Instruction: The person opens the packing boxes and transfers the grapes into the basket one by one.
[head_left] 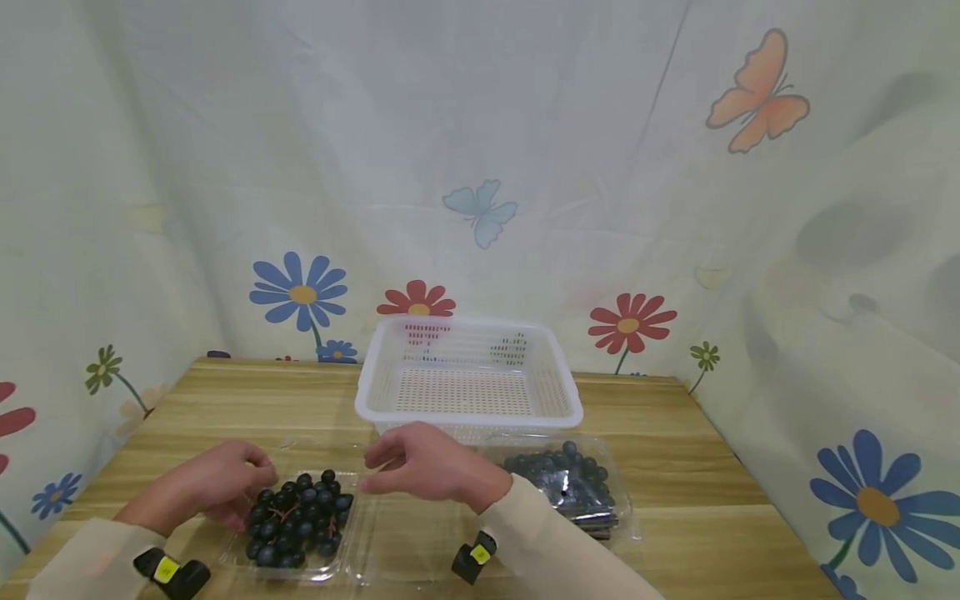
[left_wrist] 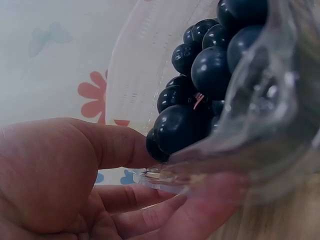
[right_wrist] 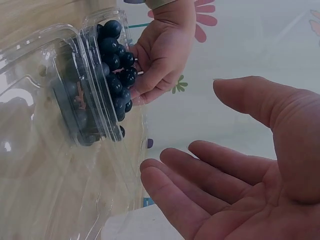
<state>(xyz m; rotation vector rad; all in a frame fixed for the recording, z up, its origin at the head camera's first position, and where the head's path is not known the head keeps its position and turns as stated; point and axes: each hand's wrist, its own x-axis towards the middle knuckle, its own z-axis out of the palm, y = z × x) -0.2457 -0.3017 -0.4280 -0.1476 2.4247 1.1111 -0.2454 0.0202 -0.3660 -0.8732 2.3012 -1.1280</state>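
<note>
Dark grapes (head_left: 298, 518) on reddish stems fill a clear plastic box (left_wrist: 270, 100) at the front left of the table, its lid (right_wrist: 25, 165) folded open to the right. At the box's left side, my left hand (head_left: 225, 483) pinches the rim, thumb above by the grapes and fingers beneath, as the left wrist view shows. My right hand (head_left: 435, 467) hovers over the open lid, its fingers apart and loosely bent with nothing between them. In the right wrist view, the right fingers (right_wrist: 200, 190) are spread from the thumb.
Behind the hands stands a white perforated basket (head_left: 365, 400), with nothing in it. A second clear box (head_left: 573, 483), closed over dark grapes, sits to the right beside my right forearm. A flower-printed curtain (head_left: 480, 125) hangs around the wooden table (head_left: 675, 467).
</note>
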